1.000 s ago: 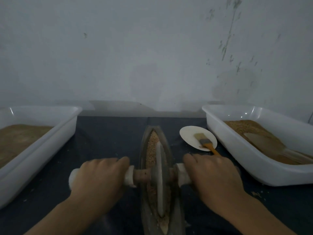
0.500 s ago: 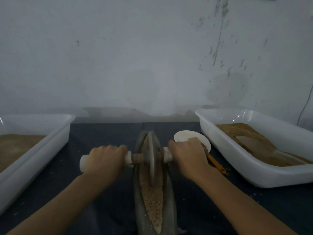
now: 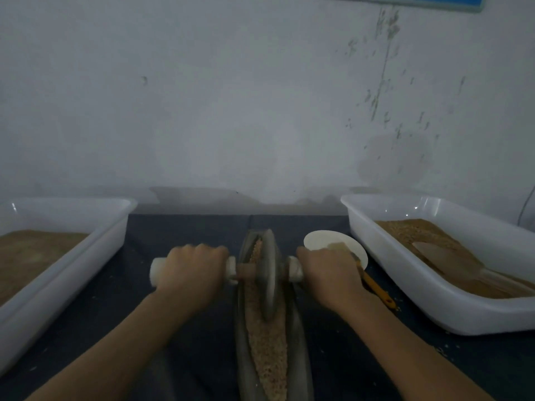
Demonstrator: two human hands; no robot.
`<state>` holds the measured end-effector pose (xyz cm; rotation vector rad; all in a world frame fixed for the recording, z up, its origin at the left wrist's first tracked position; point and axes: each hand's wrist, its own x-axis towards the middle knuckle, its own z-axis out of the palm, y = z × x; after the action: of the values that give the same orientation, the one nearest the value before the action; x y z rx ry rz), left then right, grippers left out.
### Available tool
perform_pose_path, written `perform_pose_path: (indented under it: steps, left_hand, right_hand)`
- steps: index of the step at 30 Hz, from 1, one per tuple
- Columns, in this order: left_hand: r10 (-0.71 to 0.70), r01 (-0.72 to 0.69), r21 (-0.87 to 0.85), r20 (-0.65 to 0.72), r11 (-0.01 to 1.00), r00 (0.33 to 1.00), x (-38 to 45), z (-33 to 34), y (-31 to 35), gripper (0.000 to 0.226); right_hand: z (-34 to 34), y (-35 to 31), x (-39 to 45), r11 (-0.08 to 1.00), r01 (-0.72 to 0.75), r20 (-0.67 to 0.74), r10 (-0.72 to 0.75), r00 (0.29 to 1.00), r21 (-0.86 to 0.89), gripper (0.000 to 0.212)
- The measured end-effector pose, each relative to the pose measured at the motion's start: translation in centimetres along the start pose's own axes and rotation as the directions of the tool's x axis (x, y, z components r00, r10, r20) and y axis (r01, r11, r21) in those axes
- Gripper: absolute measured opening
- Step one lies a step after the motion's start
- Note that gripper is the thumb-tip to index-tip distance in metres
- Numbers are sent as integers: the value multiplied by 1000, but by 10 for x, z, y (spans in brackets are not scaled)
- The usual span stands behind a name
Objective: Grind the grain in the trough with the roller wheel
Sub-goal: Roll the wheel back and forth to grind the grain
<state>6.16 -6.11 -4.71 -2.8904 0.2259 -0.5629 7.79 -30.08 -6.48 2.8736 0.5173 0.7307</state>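
Note:
A long, narrow dark trough (image 3: pixel 242 369) lies on the dark table, running away from me, with tan crushed grain (image 3: pixel 267 348) along its channel. The grey roller wheel (image 3: pixel 269 273) stands upright in the trough's far half. Its axle sticks out to both sides with pale handles. My left hand (image 3: pixel 191 273) grips the left handle (image 3: pixel 155 274). My right hand (image 3: pixel 328 274) grips the right handle (image 3: pixel 293 272), most of which is hidden under the fingers.
A white tub (image 3: pixel 72 256) of brown grain stands at the left. A second white tub (image 3: pixel 451 311) at the right holds grain and a scoop (image 3: pixel 445 259). A small white dish (image 3: pixel 324 240) and an orange-handled brush (image 3: pixel 376 287) lie behind my right hand. A wall rises behind the table.
Both hands have pushed the wheel away from me along the trough, from the near half to the far half. More grain now lies bare in the near part.

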Motion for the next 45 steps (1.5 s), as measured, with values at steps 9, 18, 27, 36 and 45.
perform_pose_path:
  steps: [9, 18, 27, 36, 45]
  left_hand:
    - [50, -50, -28, -8, 998, 999, -42, -11, 1, 30]
    - [44, -45, -25, -13, 999, 999, -50, -16, 4, 24]
    - [-64, 64, -166, 3, 984, 998, 15, 25, -7, 20]
    - [196, -205, -50, -136, 978, 971, -93, -28, -3, 47]
    - [63, -62, 58, -19, 996, 998, 11, -3, 2, 9]
  right_hand:
    - [-26, -11, -44, 999, 40, -88, -41, 995, -11, 44]
    - [-30, -12, -55, 997, 41, -9, -41, 999, -60, 57]
    - [-10, -12, 31, 984, 2, -29, -8, 1000, -180, 22]
    - [-52, -17, -77, 991, 132, -121, -133, 984, -15, 63]
    - [16, 2, -7, 1000, -16, -175, 12, 984, -21, 35]
